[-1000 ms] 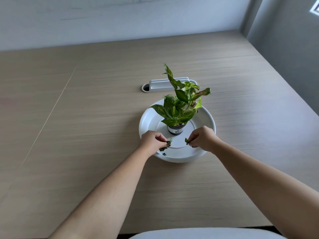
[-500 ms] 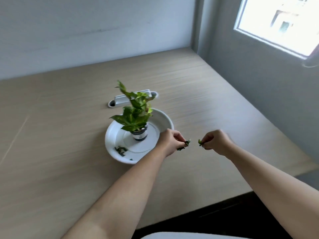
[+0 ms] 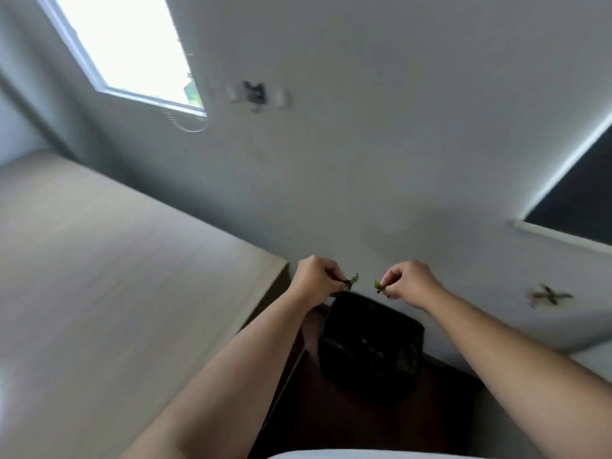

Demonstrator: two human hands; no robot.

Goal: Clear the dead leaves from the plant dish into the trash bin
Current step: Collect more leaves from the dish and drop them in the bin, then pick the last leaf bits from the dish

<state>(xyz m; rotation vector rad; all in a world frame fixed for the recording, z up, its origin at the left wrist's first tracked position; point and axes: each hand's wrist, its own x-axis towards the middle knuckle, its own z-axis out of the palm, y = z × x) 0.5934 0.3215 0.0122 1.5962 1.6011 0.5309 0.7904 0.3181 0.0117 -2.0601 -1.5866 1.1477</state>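
Note:
My left hand (image 3: 314, 279) pinches a dark dead leaf (image 3: 351, 282) between its fingertips. My right hand (image 3: 409, 282) pinches a smaller green leaf scrap (image 3: 377, 285). Both hands hover side by side, a small gap apart, just above the far rim of a black trash bin (image 3: 371, 349) that stands on the floor beside the table. The bin is lined with a dark bag. The plant and its dish are out of view.
The light wooden table (image 3: 116, 276) fills the left, its corner close to my left hand. A grey wall (image 3: 364, 144) rises behind the bin, with a window (image 3: 129, 48) at upper left and a dark panel at right.
My view has swung right, off the plant dish and onto the bin. Both hands have carried their leaves from the dish past the table edge to above the bin.

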